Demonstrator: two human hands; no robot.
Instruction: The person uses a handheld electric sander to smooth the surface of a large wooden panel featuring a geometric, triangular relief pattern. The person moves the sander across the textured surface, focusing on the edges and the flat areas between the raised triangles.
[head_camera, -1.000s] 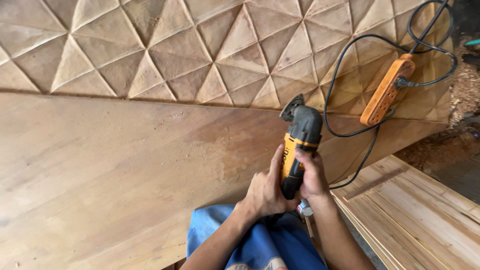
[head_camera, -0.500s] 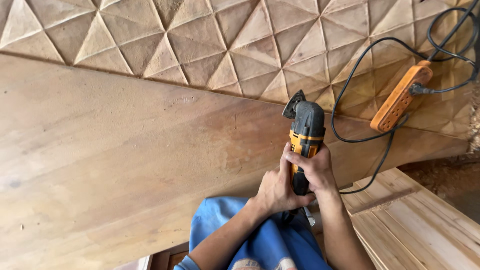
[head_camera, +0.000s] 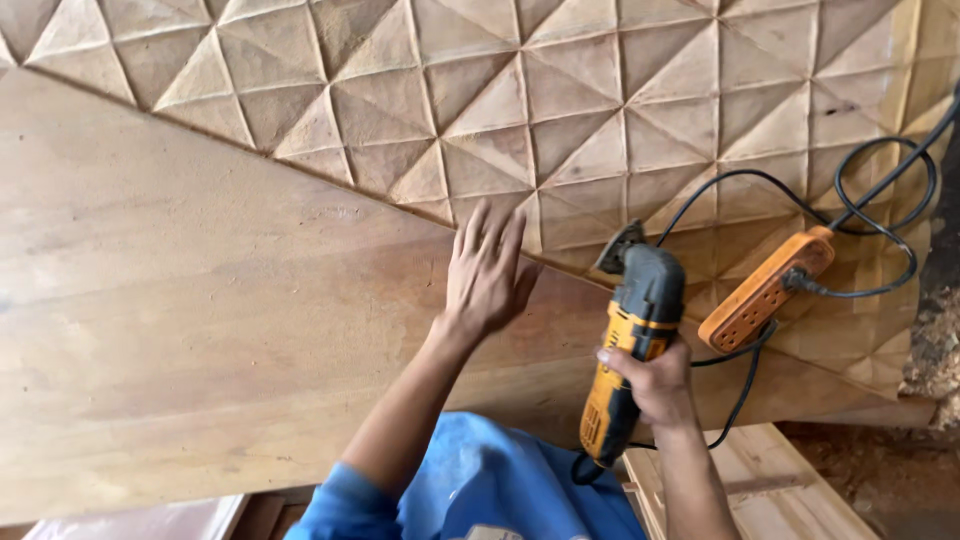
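- The right hand was wrapped around the body of a yellow-and-black power sander, its fingers clenched on the grip near the middle of the tool.
- The sander lay tilted on the wooden panel, its dark head pointing up toward the carved section, with the small triangular pad resting at the border where the smooth wood met the pattern.
- The left hand lay flat on the panel just left of the sander, its fingers released and spread, their tips reaching onto the lowest carved triangles; it held nothing.
- The carved area filled the upper part of the panel with raised triangular facets, pale and dusty.
- An orange power strip lay on the carving just right of the sander's head, with a black cable plugged into it and looping above it.
- Another black cord ran down from beneath the strip past the right wrist.
- Blue clothing showed at the bottom edge, and stacked light planks lay at the lower right.
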